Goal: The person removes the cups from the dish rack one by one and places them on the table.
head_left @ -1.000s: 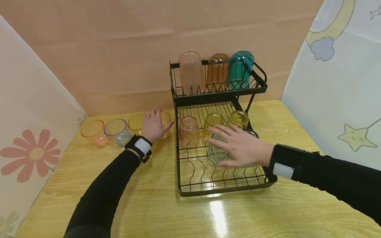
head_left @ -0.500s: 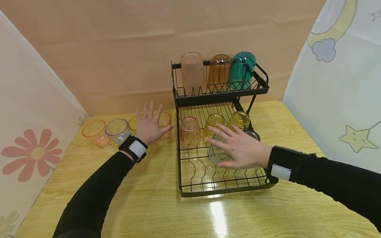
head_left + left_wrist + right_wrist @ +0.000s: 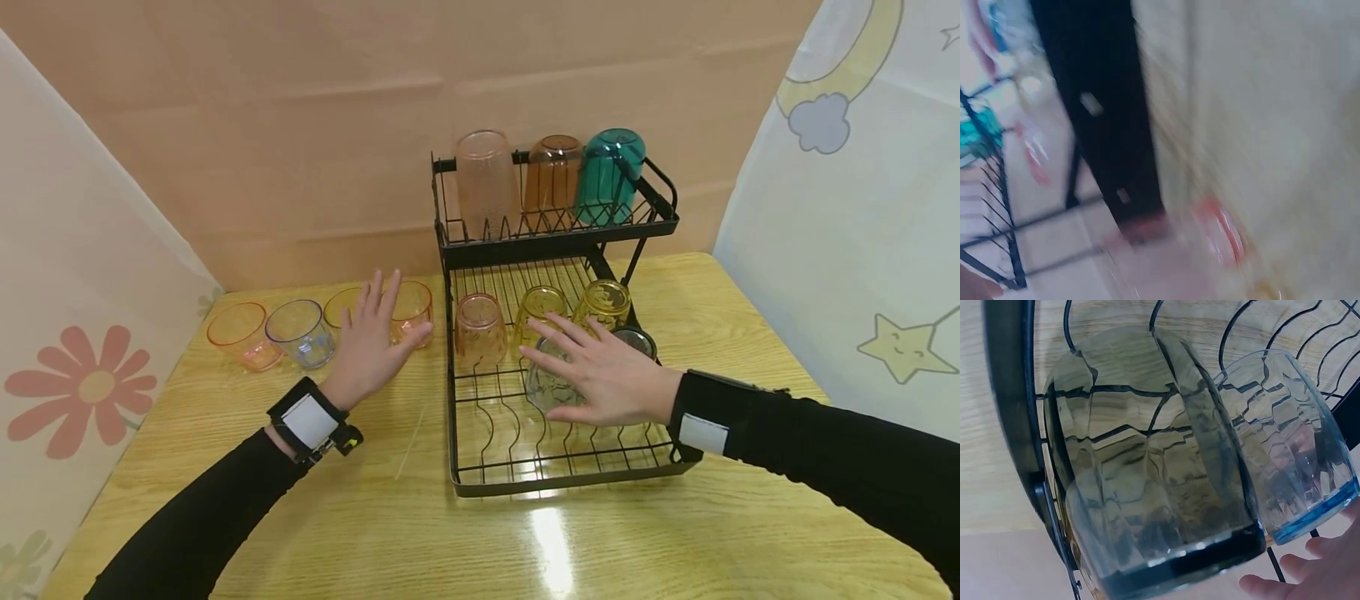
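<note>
My left hand (image 3: 367,342) hovers open with its fingers spread over the table, just in front of an amber cup (image 3: 414,307). It holds nothing. My right hand (image 3: 600,368) lies flat and open over a clear upside-down glass (image 3: 542,385) on the lower tier of the black wire rack (image 3: 525,467). I cannot tell whether the palm touches the glass. In the right wrist view the clear bluish glass (image 3: 1291,444) stands next to a grey glass (image 3: 1147,487), with fingertips (image 3: 1297,569) just below them. The left wrist view is blurred.
An orange cup (image 3: 238,333), a clear cup (image 3: 300,333) and a yellow cup (image 3: 339,307) stand upright in a row at the left. The lower tier holds a pink cup (image 3: 478,329) and two yellow glasses (image 3: 603,302). Pink, brown and teal (image 3: 609,175) cups fill the upper tier.
My left hand has let go of the amber cup and drawn back toward me, fingers spreading. The right hand has stayed almost still over the clear glass.
</note>
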The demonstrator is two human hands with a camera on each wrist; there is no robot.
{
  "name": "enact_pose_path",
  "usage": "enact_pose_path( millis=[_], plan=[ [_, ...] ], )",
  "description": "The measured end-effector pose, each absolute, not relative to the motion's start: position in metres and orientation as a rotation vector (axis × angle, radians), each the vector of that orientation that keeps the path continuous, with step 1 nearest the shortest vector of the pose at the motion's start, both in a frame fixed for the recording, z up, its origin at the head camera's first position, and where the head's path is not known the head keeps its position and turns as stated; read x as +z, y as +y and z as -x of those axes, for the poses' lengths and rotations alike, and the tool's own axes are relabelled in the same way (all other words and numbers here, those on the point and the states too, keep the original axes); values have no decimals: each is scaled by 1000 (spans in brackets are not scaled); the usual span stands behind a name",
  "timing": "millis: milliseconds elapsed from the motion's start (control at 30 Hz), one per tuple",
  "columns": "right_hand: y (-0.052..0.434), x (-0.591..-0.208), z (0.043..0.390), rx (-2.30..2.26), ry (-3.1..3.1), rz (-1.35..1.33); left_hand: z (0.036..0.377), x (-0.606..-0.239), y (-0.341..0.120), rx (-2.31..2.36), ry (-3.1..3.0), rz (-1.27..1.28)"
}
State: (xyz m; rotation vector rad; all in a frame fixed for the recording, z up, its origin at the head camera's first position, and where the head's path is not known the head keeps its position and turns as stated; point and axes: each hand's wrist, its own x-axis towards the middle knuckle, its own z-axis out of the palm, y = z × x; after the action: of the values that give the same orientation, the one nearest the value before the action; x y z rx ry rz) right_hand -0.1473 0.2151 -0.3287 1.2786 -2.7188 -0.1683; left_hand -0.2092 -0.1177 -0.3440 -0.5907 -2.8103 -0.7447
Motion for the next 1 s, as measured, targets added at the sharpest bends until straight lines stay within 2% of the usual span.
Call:
enact_pose_path(
  millis=[400,1000],
  plan=[
    [210,-340,151,-12,-2829,-1229,168,-334,-80,-1693,-2695,767],
    [196,-353,173,93,-2700,-1132,129,-323,-45,-2443,-2461,578]
  ],
)
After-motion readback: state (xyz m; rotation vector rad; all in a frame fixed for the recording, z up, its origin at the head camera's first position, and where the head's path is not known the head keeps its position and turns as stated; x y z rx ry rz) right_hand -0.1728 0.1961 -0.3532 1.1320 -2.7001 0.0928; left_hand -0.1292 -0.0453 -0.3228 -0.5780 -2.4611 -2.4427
